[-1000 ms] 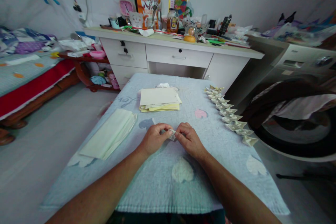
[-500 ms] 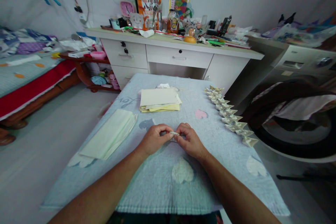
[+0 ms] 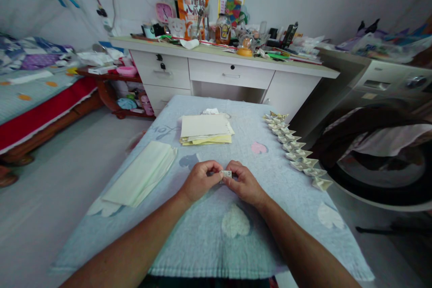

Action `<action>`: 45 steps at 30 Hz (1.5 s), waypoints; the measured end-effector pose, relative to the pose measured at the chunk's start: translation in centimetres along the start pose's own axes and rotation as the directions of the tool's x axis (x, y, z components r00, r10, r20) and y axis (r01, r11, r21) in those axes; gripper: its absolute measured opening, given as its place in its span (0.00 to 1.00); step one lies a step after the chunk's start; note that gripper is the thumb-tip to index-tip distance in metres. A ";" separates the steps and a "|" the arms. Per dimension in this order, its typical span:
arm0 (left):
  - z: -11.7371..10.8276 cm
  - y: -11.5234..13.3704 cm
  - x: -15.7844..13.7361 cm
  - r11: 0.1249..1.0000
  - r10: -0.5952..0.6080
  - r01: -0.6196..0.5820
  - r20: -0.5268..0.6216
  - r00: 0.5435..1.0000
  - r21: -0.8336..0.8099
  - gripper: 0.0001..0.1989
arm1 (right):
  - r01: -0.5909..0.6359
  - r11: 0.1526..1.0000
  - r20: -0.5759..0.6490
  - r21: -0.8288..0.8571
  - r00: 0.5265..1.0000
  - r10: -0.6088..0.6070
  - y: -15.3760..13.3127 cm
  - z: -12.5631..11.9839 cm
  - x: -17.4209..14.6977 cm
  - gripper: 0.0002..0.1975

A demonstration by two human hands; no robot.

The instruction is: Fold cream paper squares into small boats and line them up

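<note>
A small folded piece of printed paper [image 3: 227, 173] is pinched between both hands, above the middle of the cloth-covered table [image 3: 189, 238]. My left hand [image 3: 201, 181] grips its left end with thumb and fingers. On its other side my right hand [image 3: 243, 182] closes on it, the fingers hiding part of the paper. Along the table's right side runs a row of several folded paper boats [image 3: 294, 147], set close together. Beyond my hands lies a stack of cream and yellow paper sheets [image 3: 205, 127]. Pale green paper sheets [image 3: 140, 174] lie to the left.
A white desk [image 3: 216, 67] crowded with jars, a snack bag [image 3: 191, 4] and small items stands past the table. At right is a washing machine [image 3: 388, 112] with clothes hanging from its open door. A bed [image 3: 37, 94] is at the left.
The folded paper between my fingers has turned, so more of its printed face shows. Both hands stay in nearly the same spot.
</note>
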State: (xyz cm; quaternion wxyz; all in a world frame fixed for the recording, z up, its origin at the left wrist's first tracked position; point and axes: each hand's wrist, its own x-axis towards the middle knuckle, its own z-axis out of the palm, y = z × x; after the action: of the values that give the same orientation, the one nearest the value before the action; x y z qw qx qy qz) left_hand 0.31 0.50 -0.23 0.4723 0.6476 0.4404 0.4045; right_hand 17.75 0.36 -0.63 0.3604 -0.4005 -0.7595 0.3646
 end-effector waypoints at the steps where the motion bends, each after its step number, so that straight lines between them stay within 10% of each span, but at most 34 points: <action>1: 0.0 0.1 0.0 1.000 0.005 -0.005 -0.002 1.000 0.006 0.05 | -0.002 1.000 -0.001 -0.001 1.000 0.002 -0.1 0.0 0.0 0.16; 37: -0.2 -0.1 0.1 0.996 0.052 -0.052 0.001 0.999 0.079 0.06 | 0.060 0.991 0.028 -0.123 0.998 -0.057 -0.6 -0.3 0.2 0.12; 45: -0.1 -0.5 0.3 1.000 -0.005 0.004 -0.027 1.000 -0.028 0.05 | -0.014 0.996 -0.119 -0.090 0.993 0.004 0.3 0.3 0.0 0.06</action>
State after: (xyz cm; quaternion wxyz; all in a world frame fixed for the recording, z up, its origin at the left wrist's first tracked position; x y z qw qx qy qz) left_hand 0.15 0.86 -0.69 0.4760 0.6344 0.4425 0.4185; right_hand 17.65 0.39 -1.04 0.3847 -0.4409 -0.7506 0.3068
